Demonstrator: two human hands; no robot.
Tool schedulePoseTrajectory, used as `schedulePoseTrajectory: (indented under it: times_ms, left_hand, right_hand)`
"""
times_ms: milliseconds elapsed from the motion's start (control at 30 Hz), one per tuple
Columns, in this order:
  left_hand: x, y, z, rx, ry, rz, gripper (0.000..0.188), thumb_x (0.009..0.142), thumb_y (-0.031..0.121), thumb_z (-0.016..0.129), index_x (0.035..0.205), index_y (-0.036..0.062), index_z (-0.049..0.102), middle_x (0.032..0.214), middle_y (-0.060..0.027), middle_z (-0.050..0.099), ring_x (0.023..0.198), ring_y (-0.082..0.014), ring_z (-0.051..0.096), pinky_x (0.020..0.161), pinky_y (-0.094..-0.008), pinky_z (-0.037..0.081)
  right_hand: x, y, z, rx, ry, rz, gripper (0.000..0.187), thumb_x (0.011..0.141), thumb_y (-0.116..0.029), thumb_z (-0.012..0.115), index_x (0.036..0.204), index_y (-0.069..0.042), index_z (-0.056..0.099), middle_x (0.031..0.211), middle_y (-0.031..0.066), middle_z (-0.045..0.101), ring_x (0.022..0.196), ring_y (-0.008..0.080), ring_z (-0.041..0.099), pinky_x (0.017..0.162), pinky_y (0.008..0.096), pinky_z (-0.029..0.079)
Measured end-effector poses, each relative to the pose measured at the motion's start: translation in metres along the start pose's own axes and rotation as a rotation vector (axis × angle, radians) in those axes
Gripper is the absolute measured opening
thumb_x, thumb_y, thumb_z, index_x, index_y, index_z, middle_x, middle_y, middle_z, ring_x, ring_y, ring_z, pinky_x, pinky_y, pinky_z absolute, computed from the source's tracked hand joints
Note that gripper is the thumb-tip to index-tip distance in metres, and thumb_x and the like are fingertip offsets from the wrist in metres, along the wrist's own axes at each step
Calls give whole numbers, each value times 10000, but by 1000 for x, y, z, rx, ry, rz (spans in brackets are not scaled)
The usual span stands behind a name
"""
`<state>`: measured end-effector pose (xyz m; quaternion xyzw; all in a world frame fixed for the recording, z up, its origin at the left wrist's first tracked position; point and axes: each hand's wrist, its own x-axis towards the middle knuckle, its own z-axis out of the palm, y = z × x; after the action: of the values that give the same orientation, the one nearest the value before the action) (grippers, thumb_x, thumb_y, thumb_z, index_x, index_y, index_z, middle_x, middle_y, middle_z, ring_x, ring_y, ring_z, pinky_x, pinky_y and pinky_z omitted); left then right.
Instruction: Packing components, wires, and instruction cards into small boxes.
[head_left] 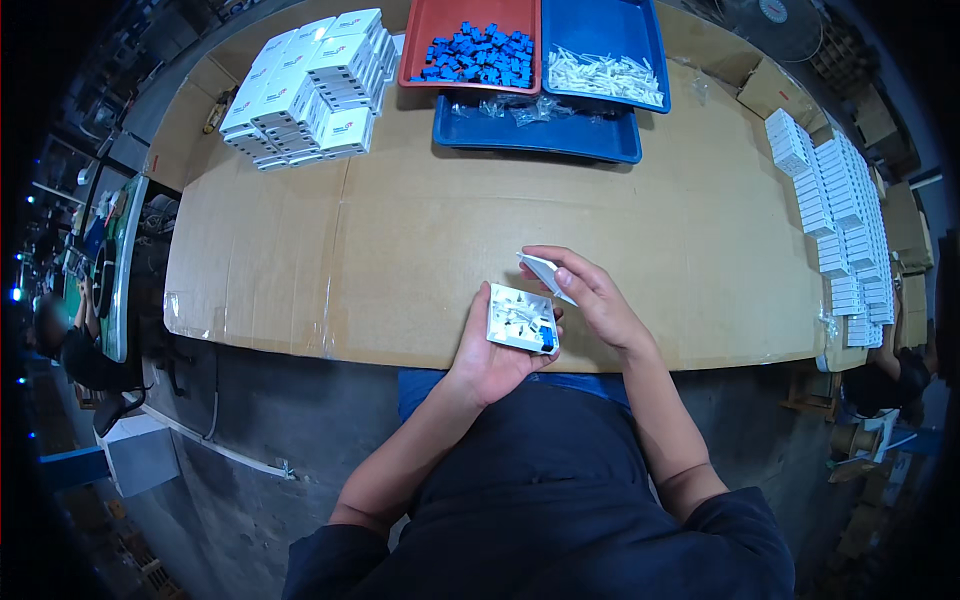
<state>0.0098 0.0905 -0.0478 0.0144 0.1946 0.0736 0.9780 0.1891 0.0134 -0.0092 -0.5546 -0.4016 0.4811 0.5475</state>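
In my left hand (478, 358) rests a small square white plastic box (512, 318), its inside facing up near the table's front edge. White and metallic parts fill it, too small to tell apart, and a blue piece (547, 338) sits in its lower right corner. My right hand (597, 302) grips a thin white cover (545, 275) between thumb and fingers. The cover is tilted, just above and to the right of the box, and apart from it.
Stacked white boxes (300, 85) stand at the back left, and more line the right side (845, 215). At the back are a red tray (415, 50) of blue parts, a blue tray (655, 50) of white parts, and a lower blue tray (540, 143) with clear bags. Cardboard (420, 220) covers the table.
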Motion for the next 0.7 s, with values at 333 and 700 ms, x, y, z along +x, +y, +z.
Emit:
schedulePoseTrajectory:
  times_ms: [333,700]
  left_hand:
    - [5,-4,0,6,56,25,622,1047,671,331,1383,197,553,1325,-62,615,1173,-245,598,956,-482,496]
    - [10,-7,3,60,119,59,689,1046,702,244,1445,202,500,1399,-70,569,1212,-243,579,1011,-511,481]
  right_hand:
    - [0,6,3,-59,-108,101,427,1073,-249,548,1459,-69,565,1337,114,635,1265,217,589,1072,363,463]
    - [0,13,2,45,-128,78,492,1059,-234,574,1504,-37,501,1408,100,589,1359,224,519,1137,370,409]
